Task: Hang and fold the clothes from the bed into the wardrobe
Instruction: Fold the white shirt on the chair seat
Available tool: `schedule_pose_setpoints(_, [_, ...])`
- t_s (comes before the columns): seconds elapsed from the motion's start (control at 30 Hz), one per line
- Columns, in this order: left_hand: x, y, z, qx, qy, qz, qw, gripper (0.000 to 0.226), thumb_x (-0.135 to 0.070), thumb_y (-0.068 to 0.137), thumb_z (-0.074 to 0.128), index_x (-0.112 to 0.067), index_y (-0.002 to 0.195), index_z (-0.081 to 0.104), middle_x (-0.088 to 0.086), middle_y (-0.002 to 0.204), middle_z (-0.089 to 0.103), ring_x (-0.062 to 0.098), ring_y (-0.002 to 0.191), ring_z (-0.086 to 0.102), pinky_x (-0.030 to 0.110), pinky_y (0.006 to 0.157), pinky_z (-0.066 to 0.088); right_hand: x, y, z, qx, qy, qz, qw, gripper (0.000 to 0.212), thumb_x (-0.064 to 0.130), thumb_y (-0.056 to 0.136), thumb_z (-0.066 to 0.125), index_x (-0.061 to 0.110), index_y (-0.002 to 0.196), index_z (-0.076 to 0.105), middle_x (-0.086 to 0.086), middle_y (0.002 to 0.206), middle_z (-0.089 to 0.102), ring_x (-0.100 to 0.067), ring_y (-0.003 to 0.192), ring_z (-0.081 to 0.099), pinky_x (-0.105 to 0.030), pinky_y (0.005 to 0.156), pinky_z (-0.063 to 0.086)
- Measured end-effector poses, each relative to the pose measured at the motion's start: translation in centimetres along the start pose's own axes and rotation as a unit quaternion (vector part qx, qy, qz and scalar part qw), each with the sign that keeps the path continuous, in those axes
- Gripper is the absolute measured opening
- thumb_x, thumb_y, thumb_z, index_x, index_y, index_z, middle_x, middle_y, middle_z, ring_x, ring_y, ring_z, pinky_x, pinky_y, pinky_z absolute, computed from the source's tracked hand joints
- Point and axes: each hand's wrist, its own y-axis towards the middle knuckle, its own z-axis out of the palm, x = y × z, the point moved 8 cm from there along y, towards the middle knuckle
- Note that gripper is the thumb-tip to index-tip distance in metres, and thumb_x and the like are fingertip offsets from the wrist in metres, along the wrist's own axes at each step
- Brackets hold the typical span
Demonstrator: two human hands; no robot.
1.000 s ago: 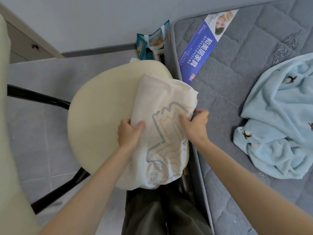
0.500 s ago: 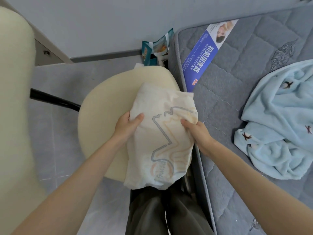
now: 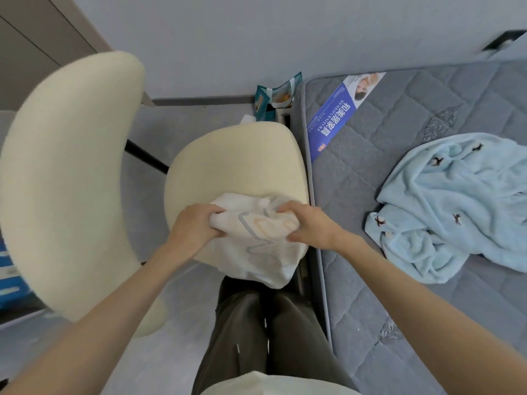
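Both grips clenched on white tee: L hand at its left edge, R hand at right. Tee's bunched btwn them over chair seat, long axis toward me. The blue fleece on bed lies nearer R hand.

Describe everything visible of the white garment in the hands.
The white garment is thin, soft-looking cloth with a grey-outlined, pale orange print. It is bunched and creased, held over the cream chair seat, its lower part drooping past the seat's front edge. The left hand grips its left side, the right hand its right.
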Motion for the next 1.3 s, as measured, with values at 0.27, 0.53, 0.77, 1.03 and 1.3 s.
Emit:
schedule_pose_setpoints(0.27, [-5.1, -0.9, -10.8, -0.16, 0.072, 0.048, 0.983, 0.026, -0.035, 0.082, 0.071, -0.017, 0.099, 0.067, 0.002, 0.093, 0.039, 0.022, 0.075, 0.047, 0.035, 0.062, 0.044, 7.1, -0.8, -9.7, -0.193, -0.092, -0.055, 0.975, 0.025, 0.018, 0.089, 0.064, 0.01, 0.112, 0.064, -0.004, 0.095, 0.042, -0.03, 0.096, 0.053, -0.033, 0.077, 0.04])
schedule_pose_setpoints(0.53, [-11.0, -0.4, -19.4, -0.305, 0.049, 0.134, 0.942, 0.023, -0.01, 0.079, 0.07, -0.011, 0.099, 0.058, 0.002, 0.127, 0.054, 0.023, 0.105, 0.053, 0.022, 0.073, 0.029, 15.0, -3.5, -19.0, -0.382, -0.215, -0.152, 0.886, 0.02, 0.018, 0.088, 0.064, 0.004, 0.101, 0.063, -0.015, 0.141, 0.042, -0.034, 0.128, 0.037, -0.042, 0.083, 0.044])
schedule_pose_setpoints(0.77, [-8.3, 1.1, -11.8, -0.212, 0.054, 0.13, 0.967, 0.037, 0.005, 0.086, 0.052, -0.01, 0.12, 0.053, 0.007, 0.109, 0.056, 0.027, 0.095, 0.054, 0.044, 0.074, 0.049, 9.0, -0.5, -13.4, -0.27, -0.254, -0.117, 0.921, 0.038, 0.012, 0.092, 0.055, 0.0, 0.127, 0.048, -0.013, 0.13, 0.053, -0.032, 0.135, 0.035, -0.042, 0.11, 0.026])
schedule_pose_setpoints(1.03, [1.1, -0.2, 6.8, 0.088, 0.039, 0.042, 0.994, 0.022, 0.004, 0.083, 0.046, -0.014, 0.091, 0.037, 0.01, 0.092, 0.055, 0.026, 0.084, 0.054, 0.032, 0.065, 0.038, -4.8, 1.2, 2.9, 0.04, -0.268, 0.018, 0.962, 0.028, 0.02, 0.097, 0.046, 0.01, 0.122, 0.038, -0.017, 0.142, 0.042, -0.025, 0.139, 0.03, -0.036, 0.118, 0.016])
schedule_pose_setpoints(1.3, [6.5, 0.2, 8.7, 0.071, -0.175, -0.106, 0.976, 0.023, -0.024, 0.083, 0.072, -0.026, 0.089, 0.05, -0.007, 0.085, 0.064, 0.007, 0.077, 0.061, 0.012, 0.059, 0.043, -7.8, 1.9, 3.5, 0.039, -0.03, 0.116, 0.992, 0.024, 0.027, 0.085, 0.062, 0.021, 0.094, 0.041, -0.005, 0.085, 0.061, -0.023, 0.075, 0.059, -0.031, 0.06, 0.044])
